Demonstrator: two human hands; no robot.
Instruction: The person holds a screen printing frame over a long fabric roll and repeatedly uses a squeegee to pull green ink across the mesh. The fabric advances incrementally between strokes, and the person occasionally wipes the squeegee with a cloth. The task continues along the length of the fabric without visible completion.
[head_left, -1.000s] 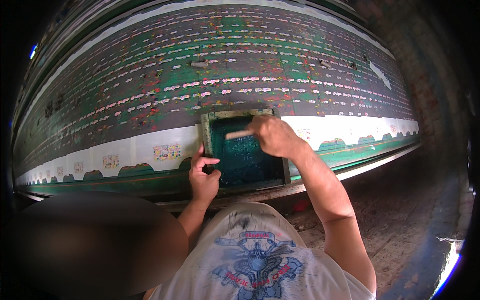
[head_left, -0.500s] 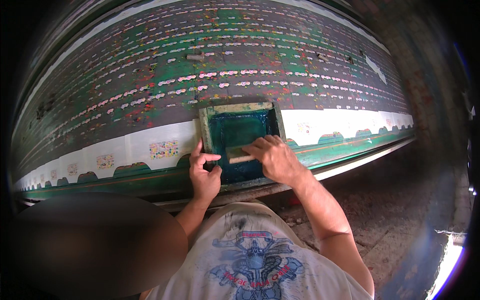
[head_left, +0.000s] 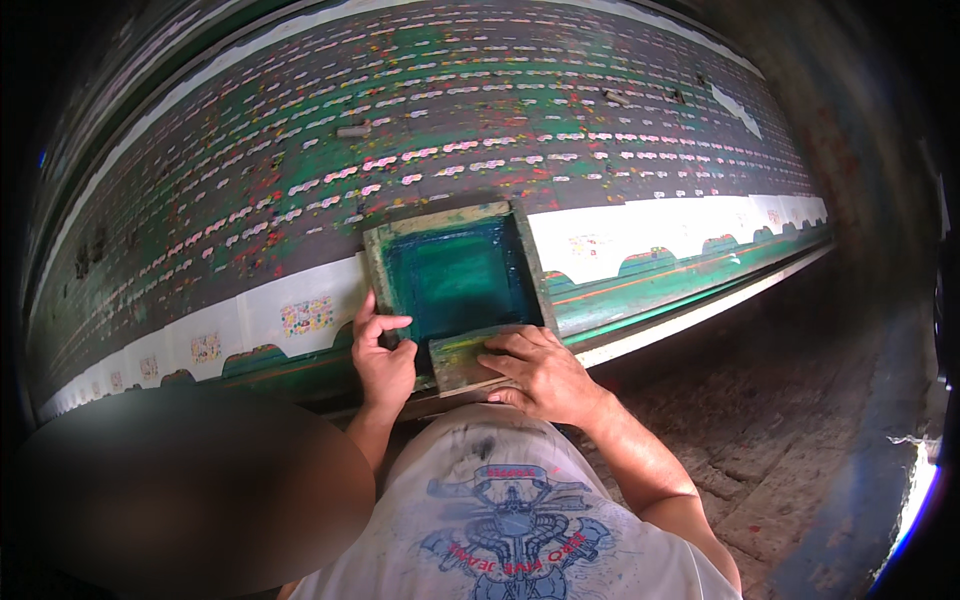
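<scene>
A wooden screen-printing frame (head_left: 440,219) lies across the white strip at the table's near edge, its mesh blue at the borders and green in the middle. My left hand (head_left: 382,362) grips the frame's left rail near its lower corner, with fingers on both sides of the wood. At the near end of the frame, my right hand (head_left: 548,374) holds a flat squeegee (head_left: 458,366) with yellow-green stains. The squeegee is tilted, and its broad face shows. The fingers lie on that face, and the thumb is partly hidden below.
White printed sheets (head_left: 235,322) run along the near edge, left and right of the frame. Beyond them the long dark table (head_left: 300,160) carries rows of small prints and paint spots. Small grey blocks (head_left: 352,132) lie farther back. A green rail (head_left: 620,312) borders the table.
My right hand has drawn the squeegee toward me, from the middle of the mesh to the frame's near end, and tilted it. My left hand keeps its hold on the frame.
</scene>
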